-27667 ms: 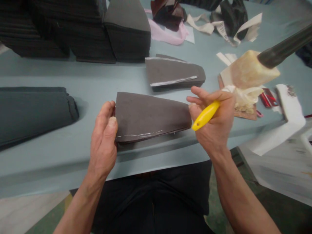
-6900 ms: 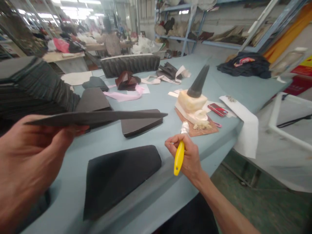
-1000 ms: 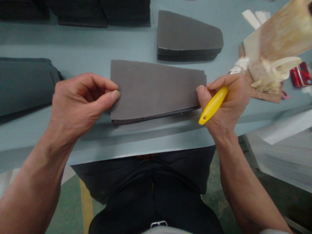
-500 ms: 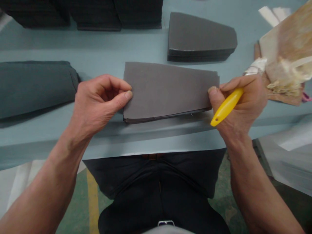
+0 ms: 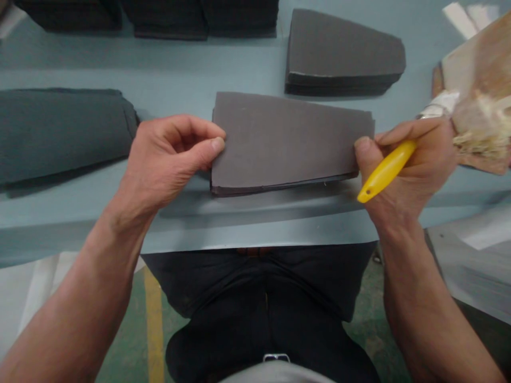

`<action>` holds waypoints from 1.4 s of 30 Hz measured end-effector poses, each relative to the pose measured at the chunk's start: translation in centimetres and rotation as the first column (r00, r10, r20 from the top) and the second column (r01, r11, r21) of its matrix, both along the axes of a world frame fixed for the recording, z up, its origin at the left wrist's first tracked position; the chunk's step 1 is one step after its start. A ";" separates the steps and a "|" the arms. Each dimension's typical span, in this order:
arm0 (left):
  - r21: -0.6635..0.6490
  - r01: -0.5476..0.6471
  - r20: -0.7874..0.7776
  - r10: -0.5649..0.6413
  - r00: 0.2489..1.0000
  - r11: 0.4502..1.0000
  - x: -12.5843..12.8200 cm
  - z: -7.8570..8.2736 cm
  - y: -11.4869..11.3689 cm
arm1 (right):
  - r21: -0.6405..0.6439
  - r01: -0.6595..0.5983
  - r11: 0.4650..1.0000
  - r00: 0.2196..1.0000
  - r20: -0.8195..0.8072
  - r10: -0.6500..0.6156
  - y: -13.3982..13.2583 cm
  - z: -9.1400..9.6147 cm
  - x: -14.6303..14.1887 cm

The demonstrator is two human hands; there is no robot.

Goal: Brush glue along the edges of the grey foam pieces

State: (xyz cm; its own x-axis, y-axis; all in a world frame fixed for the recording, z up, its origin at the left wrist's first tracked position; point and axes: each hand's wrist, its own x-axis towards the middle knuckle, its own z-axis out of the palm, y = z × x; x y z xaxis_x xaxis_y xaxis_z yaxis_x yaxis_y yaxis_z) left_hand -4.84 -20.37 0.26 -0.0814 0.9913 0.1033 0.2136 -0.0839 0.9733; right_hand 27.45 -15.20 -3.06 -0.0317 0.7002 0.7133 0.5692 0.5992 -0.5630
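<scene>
A thin stack of tapered grey sheets [image 5: 289, 141] lies before me at the table's front, its wide end to the left. My left hand [image 5: 175, 157] pinches the left edge between thumb and fingers. At the narrow right end, my right hand [image 5: 407, 165] pinches the sheets with its thumb on top. The same right hand also carries a tool with a yellow handle [image 5: 385, 173], which has a small hole at its end. That tool's head is hidden behind the hand.
A thicker stack of similar grey pieces [image 5: 345, 50] stands behind. Dark green folded fabric pieces [image 5: 59, 130] lie at the left. Several tall dark stacks [image 5: 167, 18] line the back. A stained, crusted board or container [image 5: 479, 90] sits at the right. The blue-green table's front edge [image 5: 255, 242] is near my body.
The whole view has shifted slightly, so everything on the table appears a little further right and higher. Both hands keep the same hold on the sheets.
</scene>
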 end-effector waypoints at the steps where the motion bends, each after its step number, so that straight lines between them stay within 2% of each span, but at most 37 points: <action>1: 0.000 0.003 0.006 -0.003 1.000 1.000 0.0 0.0 0.0 | 0.004 0.004 1.000 1.000 0.003 -0.004 0.0 0.0 0.0; 8: -0.031 -0.017 0.005 0.017 1.000 0.999 0.1 0.0 -0.1 | 0.000 0.028 1.000 0.998 0.050 -0.028 -0.2 0.1 0.0; 15: -0.003 -0.035 0.001 0.035 0.999 0.999 -0.1 -0.2 0.1 | 0.020 0.022 1.000 1.000 -0.020 -0.021 0.1 -0.1 0.0; 26: -0.029 -0.061 0.059 0.063 0.996 0.998 0.0 -0.7 0.3 | 0.024 -0.016 1.000 0.998 -0.060 0.017 0.4 -0.4 0.2; 33: -0.030 -0.049 0.077 0.051 0.996 0.998 0.1 -0.8 0.4 | 0.016 0.052 0.999 0.999 -0.001 -0.052 0.3 -0.4 0.2; 38: -0.026 -0.053 0.077 0.054 0.996 0.998 -0.1 -1.1 0.4 | -0.002 -0.001 1.000 0.999 -0.045 0.001 0.4 -0.4 0.2; 42: -0.022 -0.035 0.071 0.037 0.997 0.999 -0.1 -0.9 0.3 | -0.002 0.031 1.000 0.999 -0.017 -0.031 0.3 -0.3 0.1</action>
